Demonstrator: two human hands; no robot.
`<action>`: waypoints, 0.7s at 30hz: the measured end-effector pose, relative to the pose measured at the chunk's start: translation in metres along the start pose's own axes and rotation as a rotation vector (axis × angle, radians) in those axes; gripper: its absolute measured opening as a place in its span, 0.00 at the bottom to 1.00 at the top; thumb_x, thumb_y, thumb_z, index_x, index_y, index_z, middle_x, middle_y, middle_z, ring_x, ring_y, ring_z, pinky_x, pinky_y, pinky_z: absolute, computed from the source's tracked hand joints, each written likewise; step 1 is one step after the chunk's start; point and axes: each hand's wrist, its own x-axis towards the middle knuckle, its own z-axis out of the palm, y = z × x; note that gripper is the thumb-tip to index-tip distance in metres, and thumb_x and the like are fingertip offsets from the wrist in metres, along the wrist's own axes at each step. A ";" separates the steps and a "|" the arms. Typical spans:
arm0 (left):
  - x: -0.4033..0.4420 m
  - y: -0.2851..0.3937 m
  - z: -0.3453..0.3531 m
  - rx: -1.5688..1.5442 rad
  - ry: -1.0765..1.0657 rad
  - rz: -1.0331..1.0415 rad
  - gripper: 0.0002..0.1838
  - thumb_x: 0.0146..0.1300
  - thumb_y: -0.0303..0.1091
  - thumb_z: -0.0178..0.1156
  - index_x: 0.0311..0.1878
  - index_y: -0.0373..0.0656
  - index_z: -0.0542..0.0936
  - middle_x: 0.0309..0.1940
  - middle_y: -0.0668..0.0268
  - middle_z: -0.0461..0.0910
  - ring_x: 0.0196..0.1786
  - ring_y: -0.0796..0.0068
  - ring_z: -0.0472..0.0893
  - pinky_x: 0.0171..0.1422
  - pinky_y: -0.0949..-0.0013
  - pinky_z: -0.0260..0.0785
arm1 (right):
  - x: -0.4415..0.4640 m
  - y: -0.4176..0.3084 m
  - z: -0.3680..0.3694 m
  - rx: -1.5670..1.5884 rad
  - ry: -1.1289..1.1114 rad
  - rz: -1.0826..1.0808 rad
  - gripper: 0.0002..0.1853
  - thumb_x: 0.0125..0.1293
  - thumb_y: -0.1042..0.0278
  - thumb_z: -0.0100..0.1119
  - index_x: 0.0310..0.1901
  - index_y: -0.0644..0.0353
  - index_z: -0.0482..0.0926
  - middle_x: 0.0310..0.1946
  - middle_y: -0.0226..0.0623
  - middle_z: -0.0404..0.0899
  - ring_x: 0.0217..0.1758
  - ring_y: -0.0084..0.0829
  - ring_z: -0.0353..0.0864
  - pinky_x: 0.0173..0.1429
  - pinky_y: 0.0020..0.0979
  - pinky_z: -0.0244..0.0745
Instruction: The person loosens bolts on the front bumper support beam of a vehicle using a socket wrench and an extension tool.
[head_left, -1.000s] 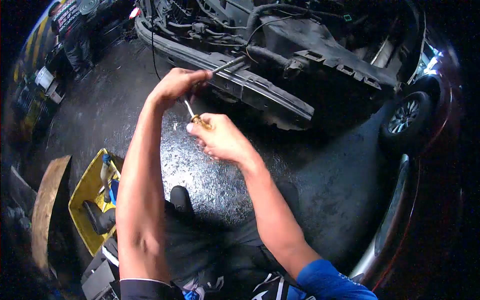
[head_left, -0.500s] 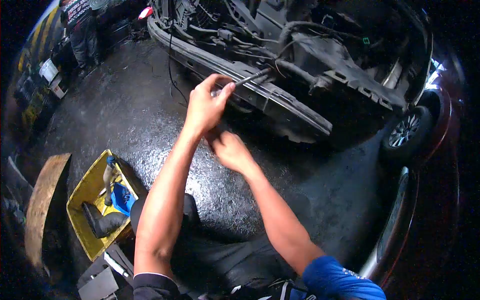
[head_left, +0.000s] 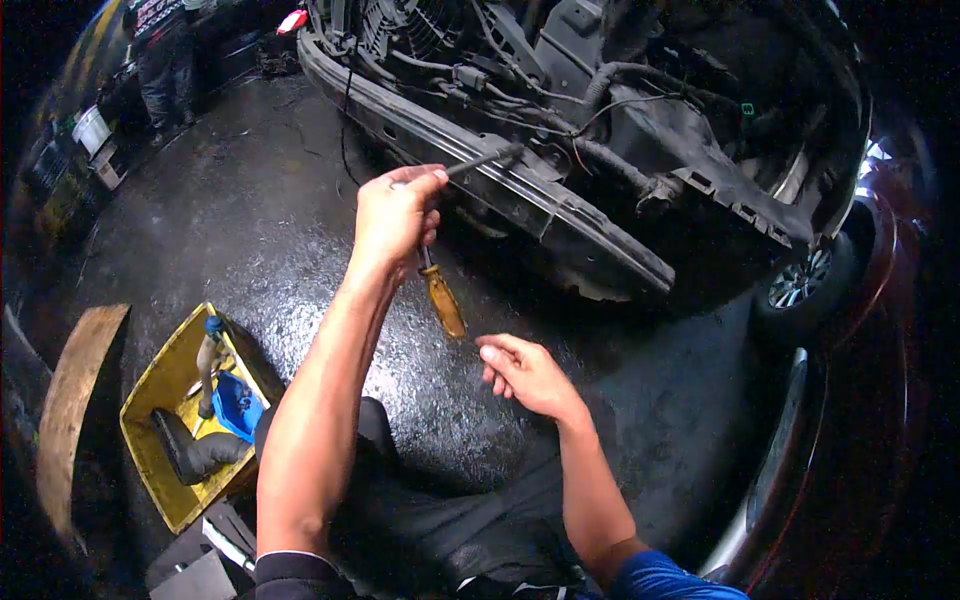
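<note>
My left hand is closed around a dark rod-shaped part, whose free end points right in front of the car's bare bumper beam. From the underside of the same hand hangs a screwdriver with an amber handle; its tip is hidden by the fingers. My right hand is just below and right of the handle, apart from it, thumb and fingertips drawn together. Whether anything small is between them cannot be made out.
A yellow bin with a blue tray and tools stands at lower left, beside a curved wooden board. A dark red car with a wheel is at right. Another person stands at upper left.
My right hand has come away from beneath my left hand, down and to the right, and the screwdriver handle now shows. My left hand still holds the rod.
</note>
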 end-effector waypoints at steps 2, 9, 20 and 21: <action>0.007 -0.006 0.001 -0.011 0.017 0.013 0.14 0.67 0.33 0.65 0.50 0.34 0.83 0.19 0.78 0.68 0.16 0.87 0.62 0.21 0.77 0.53 | -0.004 0.006 0.005 0.004 -0.023 0.022 0.20 0.77 0.57 0.56 0.61 0.63 0.78 0.31 0.29 0.81 0.29 0.17 0.76 0.34 0.22 0.73; 0.022 -0.027 0.008 -0.118 0.078 0.056 0.14 0.66 0.32 0.66 0.50 0.34 0.82 0.22 0.76 0.71 0.18 0.85 0.67 0.21 0.78 0.58 | -0.009 0.005 0.006 -0.031 -0.044 0.023 0.21 0.77 0.56 0.56 0.61 0.63 0.78 0.33 0.30 0.81 0.31 0.19 0.76 0.36 0.24 0.75; 0.023 -0.017 0.011 0.008 0.097 0.081 0.13 0.66 0.32 0.67 0.49 0.33 0.83 0.24 0.74 0.75 0.20 0.86 0.70 0.22 0.78 0.61 | 0.001 0.010 0.009 -0.052 -0.054 0.018 0.21 0.76 0.56 0.56 0.59 0.65 0.79 0.33 0.33 0.81 0.32 0.22 0.78 0.38 0.29 0.78; 0.023 -0.016 0.011 0.019 0.098 0.097 0.13 0.66 0.32 0.67 0.49 0.33 0.83 0.24 0.74 0.75 0.20 0.86 0.70 0.21 0.79 0.60 | 0.004 0.008 0.011 -0.055 -0.060 0.016 0.21 0.76 0.56 0.56 0.59 0.65 0.79 0.33 0.33 0.81 0.32 0.22 0.78 0.38 0.28 0.77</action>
